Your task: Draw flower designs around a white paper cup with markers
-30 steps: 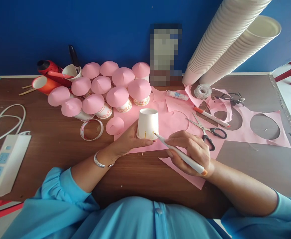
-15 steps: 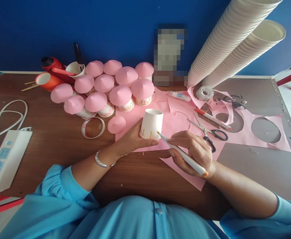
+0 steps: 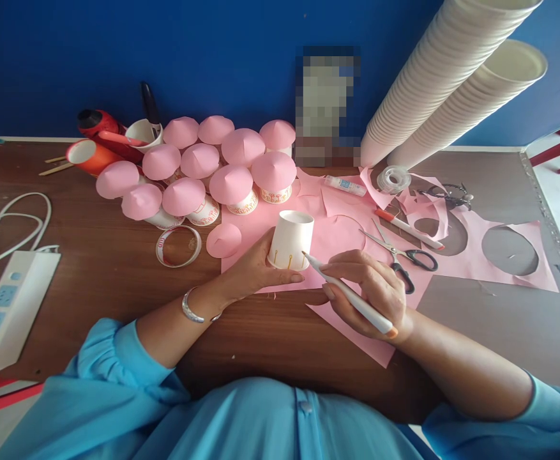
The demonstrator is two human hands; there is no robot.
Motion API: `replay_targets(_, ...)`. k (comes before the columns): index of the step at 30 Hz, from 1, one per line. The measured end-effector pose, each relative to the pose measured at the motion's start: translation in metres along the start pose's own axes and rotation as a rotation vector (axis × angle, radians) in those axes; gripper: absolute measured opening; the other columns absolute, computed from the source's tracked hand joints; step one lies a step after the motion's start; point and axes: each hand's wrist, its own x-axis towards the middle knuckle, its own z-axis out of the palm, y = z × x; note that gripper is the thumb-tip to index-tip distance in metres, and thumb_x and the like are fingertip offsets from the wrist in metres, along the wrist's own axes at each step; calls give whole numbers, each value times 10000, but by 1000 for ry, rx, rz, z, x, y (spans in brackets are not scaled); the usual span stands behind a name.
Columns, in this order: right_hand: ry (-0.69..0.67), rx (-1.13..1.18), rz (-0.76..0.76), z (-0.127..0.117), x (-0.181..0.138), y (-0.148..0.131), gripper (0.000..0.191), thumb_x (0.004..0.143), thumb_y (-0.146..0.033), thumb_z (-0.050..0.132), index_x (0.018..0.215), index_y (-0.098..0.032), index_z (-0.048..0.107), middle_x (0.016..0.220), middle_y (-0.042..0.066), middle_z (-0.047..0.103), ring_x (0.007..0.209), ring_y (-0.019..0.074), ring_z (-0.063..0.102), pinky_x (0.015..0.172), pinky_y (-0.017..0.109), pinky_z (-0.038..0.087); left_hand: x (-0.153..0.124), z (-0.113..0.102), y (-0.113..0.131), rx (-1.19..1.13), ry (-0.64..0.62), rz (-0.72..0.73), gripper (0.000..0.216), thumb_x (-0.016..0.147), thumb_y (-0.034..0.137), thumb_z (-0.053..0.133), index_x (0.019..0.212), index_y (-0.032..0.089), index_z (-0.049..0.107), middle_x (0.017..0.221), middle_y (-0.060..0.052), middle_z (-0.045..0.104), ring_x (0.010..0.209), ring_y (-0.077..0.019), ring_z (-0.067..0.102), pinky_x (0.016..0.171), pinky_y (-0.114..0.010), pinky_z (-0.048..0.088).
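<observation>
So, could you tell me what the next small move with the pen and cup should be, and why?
Probably turn the upturned paper cup slightly in the left hand. Only two small yellow marks show near its rim, and the pen tip in the right hand sits just beside the last one.

I'm at a craft table in what looks like a classroom or hobby room: a wooden table [image 3: 117, 287] against a blue wall [image 3: 165, 57], pink paper [image 3: 337, 236] offcuts, scissors [image 3: 399, 252], glue [image 3: 344, 186], tape [image 3: 393, 178], tall stacks of paper cups [image 3: 433, 83] and finished pink-capped cups [image 3: 232, 185]
</observation>
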Motion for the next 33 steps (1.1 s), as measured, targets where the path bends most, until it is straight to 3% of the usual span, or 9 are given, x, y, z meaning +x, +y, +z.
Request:
replay_targets(16, 4, -15, 15, 1, 0, 0, 220, 950, -112, 633, 1148, -208, 623, 848, 46, 726, 695, 184, 729, 560, 294, 614, 1, 1, 2, 49, 12, 19, 628, 711, 459, 953, 1145, 199, 580, 970, -20, 590, 908, -191, 537, 775, -315, 466)
replay_targets(23, 3, -5, 22, 0, 0, 1, 293, 927, -98, 639, 1191, -225, 631, 860, 36, 732, 706, 199, 739, 563, 315, 627, 0, -2, 0, 49, 1, -15, 671, 710, 466, 952, 1207, 203, 584, 1058, -53, 637, 992, -232, 579, 811, -340, 481)
replay_targets(33, 13, -6, 18, 2, 2, 0, 225, 968, -115, 621, 1168, -219, 624, 857, 40, 716, 705, 183, 728, 544, 307, 624, 0, -3, -2, 22, -23, -3, 697, 756, 435, 925, 1312, 211, 569, 1078, -60, 647, 1012, -235, 587, 831, -345, 494)
